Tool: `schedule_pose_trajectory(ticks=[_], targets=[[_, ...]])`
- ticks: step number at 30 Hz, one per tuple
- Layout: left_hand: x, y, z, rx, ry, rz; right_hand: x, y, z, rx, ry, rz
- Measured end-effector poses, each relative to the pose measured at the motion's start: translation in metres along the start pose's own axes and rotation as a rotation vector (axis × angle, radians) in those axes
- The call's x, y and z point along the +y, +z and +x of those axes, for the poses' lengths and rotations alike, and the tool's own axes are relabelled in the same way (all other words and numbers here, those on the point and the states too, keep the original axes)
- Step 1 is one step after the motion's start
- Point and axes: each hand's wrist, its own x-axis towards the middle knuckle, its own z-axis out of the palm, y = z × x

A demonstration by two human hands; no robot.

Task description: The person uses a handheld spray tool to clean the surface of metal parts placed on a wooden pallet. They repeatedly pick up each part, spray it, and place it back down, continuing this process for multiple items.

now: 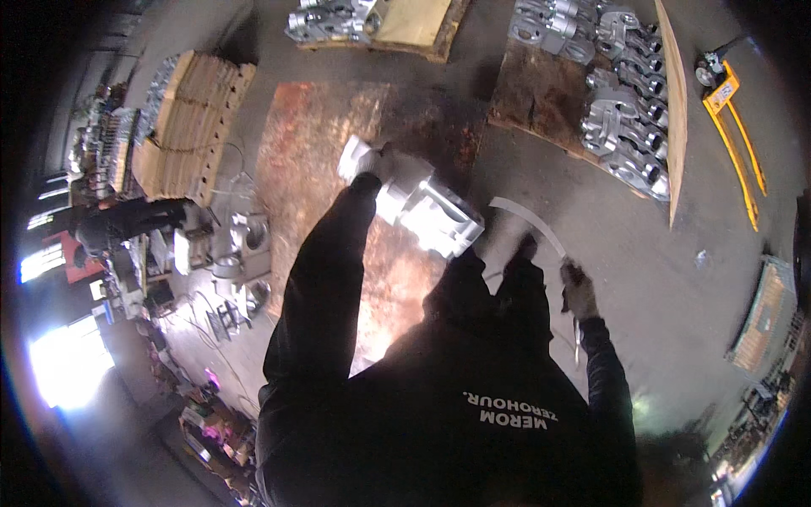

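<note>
The metal part (439, 221) lies over the rusty table (296, 152), angled toward the person. The left hand (383, 166) is on its far end; whether it grips or merely rests cannot be told. The right hand (579, 291), beyond the table's right side, is closed around a curved strip (541, 226), apart from the part. Work appears to be mid-course; finished and remaining surfaces are indistinguishable. Similar metal parts (621, 122) stand on the right-hand pallet (536, 97), their status unclear.

The left hand (383, 165) touches the casting (438, 218); right of it, the right hand (579, 291) grips a curved strip (542, 226).
</note>
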Motion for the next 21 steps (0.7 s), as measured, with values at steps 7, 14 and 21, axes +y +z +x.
schedule_pose_trajectory(ticks=[7, 14, 21], targets=[[-0.047, -0.051, -0.051, -0.268, 0.012, -0.389, -0.094, 0.025, 0.026, 0.159, -0.563, -0.338], [-0.113, -0.013, 0.027, -0.197, -0.073, 0.040, -0.260, 0.116, 0.072, 0.136, -0.559, -1.109], [-0.115, 0.063, -0.056, 0.537, -0.039, 0.143, -0.301, 0.204, 0.134, 0.077, -0.822, -1.551]])
